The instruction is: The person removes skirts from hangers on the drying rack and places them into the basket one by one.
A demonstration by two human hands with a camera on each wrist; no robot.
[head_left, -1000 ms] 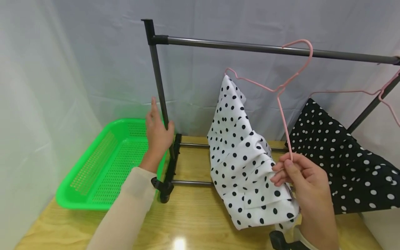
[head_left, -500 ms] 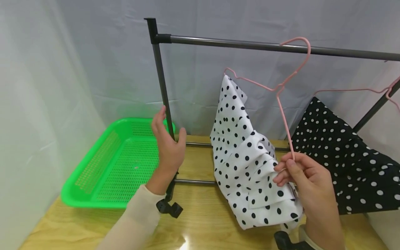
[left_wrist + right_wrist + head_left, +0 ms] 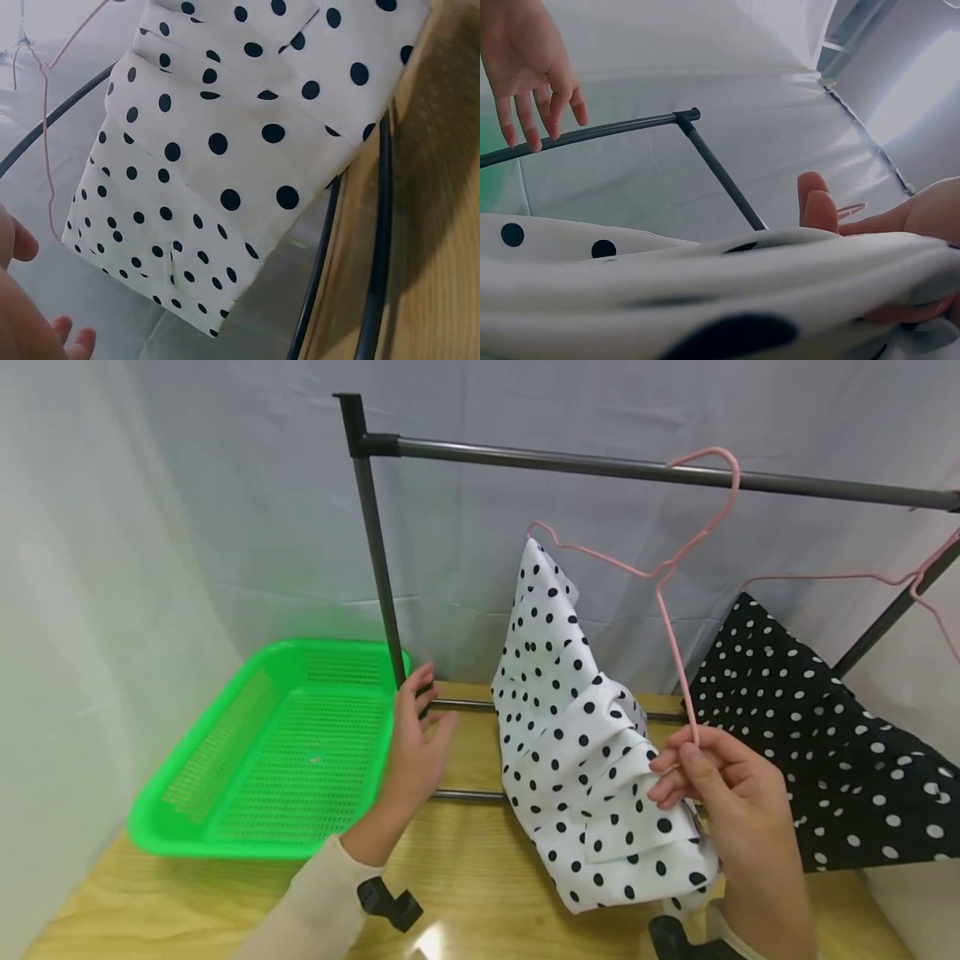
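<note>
1. My right hand (image 3: 731, 797) pinches the lower end of the pink hanger (image 3: 667, 597) together with a fold of the white dotted cloth (image 3: 592, 752), fingers curled round both.
2. My left hand (image 3: 416, 752) hovers with fingers relaxed and spread, holding nothing, just beside the rack's upright pole (image 3: 375, 552).
3. The green basket (image 3: 225, 752) lies left of it on the wooden table (image 3: 480, 877).
4. Farther back, the hanger's hook sits over the top rail (image 3: 600, 468); a black dotted cloth (image 3: 810, 760) hangs to the right.

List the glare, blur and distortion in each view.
Head view: sharp, a glare spot on the table, the rail slightly bowed. Left wrist view: white dotted cloth sharp, left hand blurred. Right wrist view: the cloth close and out of focus.
</note>
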